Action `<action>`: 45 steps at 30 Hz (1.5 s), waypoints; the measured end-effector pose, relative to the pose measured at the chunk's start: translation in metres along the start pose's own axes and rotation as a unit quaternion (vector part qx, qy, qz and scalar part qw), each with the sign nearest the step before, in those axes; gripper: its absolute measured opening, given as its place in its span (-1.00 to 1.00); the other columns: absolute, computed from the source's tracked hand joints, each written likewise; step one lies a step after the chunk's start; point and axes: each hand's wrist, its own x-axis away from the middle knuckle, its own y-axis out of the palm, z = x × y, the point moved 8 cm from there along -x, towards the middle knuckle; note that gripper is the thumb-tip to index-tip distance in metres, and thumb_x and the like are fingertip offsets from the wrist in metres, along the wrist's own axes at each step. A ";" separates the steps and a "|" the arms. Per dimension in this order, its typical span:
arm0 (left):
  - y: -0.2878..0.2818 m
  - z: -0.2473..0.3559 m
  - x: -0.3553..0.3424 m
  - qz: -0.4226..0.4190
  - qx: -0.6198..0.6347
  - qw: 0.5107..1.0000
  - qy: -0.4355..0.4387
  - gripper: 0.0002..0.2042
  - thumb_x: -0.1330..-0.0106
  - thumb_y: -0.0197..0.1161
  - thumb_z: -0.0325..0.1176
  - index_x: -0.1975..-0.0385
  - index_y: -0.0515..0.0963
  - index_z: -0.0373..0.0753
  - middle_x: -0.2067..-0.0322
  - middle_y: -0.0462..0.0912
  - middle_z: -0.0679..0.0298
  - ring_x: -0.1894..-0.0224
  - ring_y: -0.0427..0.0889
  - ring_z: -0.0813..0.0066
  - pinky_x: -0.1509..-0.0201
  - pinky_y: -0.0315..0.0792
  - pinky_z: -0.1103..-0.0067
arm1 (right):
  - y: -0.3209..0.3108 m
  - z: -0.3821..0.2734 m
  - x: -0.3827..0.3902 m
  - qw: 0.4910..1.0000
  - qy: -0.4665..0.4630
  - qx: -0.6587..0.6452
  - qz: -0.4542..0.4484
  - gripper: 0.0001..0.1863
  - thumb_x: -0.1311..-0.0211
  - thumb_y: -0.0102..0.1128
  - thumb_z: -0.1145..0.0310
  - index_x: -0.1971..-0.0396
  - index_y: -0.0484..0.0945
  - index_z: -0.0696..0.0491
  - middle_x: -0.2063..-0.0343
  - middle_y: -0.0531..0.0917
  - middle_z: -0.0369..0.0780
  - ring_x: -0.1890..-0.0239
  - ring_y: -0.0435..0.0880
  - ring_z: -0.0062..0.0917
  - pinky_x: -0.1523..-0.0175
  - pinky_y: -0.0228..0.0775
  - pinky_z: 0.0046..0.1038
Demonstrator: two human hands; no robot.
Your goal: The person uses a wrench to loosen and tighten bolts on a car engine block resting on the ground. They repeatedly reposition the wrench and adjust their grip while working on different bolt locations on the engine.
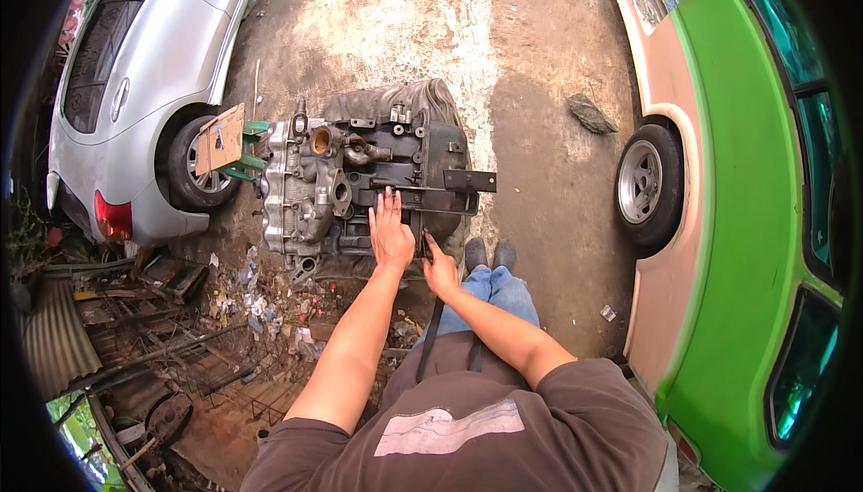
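Observation:
A car engine (310,213) lies on the ground in front of me, with a ribbed grey metal cover on its left and a dark block on its right. My left hand (392,233) rests on the dark block, fingers stretched out and close together. Nearer to me, my right hand (440,270) is at the engine's near edge, its fingers closed around a dark part that is mostly hidden. Beyond both hands, a black bracket (469,182) sticks out to the right. A round brownish port (321,141) opens upward near the top of the engine.
Grey cloth (409,95) lies under the engine. Left of it stand a silver car (157,70) and a brown board (220,139) on a green support. A green and pink vehicle (719,177) is at the right. Litter and scrap (261,308) cover the near-left ground; a stone (591,115) lies farther right.

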 end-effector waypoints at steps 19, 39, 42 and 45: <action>-0.001 0.000 0.001 0.003 -0.004 1.000 -0.004 -0.29 -0.21 -0.05 -0.45 -0.47 0.09 -0.13 -0.51 -0.02 0.27 -0.53 -0.03 0.24 -0.58 -0.18 0.23 | -0.019 -0.011 -0.049 0.979 0.107 0.070 -0.161 -0.59 -0.25 0.12 0.28 -0.07 0.60 0.06 0.00 0.63 0.05 -0.14 0.55 -0.06 -0.23 0.38 -0.17; -0.003 0.001 0.002 0.008 0.003 1.000 -0.007 -0.30 -0.20 -0.06 -0.42 -0.46 0.11 -0.13 -0.51 0.01 0.27 -0.53 0.00 0.24 -0.58 -0.19 0.23 | -0.005 -0.006 -0.004 0.998 -0.040 -0.022 0.051 -0.46 -0.25 0.12 0.46 -0.27 0.40 0.05 -0.02 0.60 0.09 -0.11 0.55 -0.01 -0.20 0.39 -0.21; -0.004 0.002 0.002 0.008 0.005 1.000 -0.007 -0.30 -0.20 -0.06 -0.41 -0.47 0.11 -0.13 -0.51 0.00 0.27 -0.53 0.00 0.24 -0.58 -0.19 0.23 | -0.005 -0.009 -0.003 0.999 -0.037 0.001 0.034 -0.45 -0.23 0.11 0.50 -0.28 0.39 0.04 -0.02 0.60 0.08 -0.09 0.55 0.00 -0.17 0.41 -0.20; -0.005 0.002 0.002 0.005 0.009 1.000 -0.011 -0.29 -0.20 -0.06 -0.41 -0.47 0.11 -0.13 -0.51 0.00 0.27 -0.53 -0.01 0.25 -0.59 -0.20 0.23 | -0.004 -0.010 -0.002 1.000 -0.017 0.002 0.018 -0.43 -0.21 0.13 0.51 -0.28 0.39 0.04 0.03 0.62 0.10 -0.06 0.56 0.04 -0.14 0.43 -0.17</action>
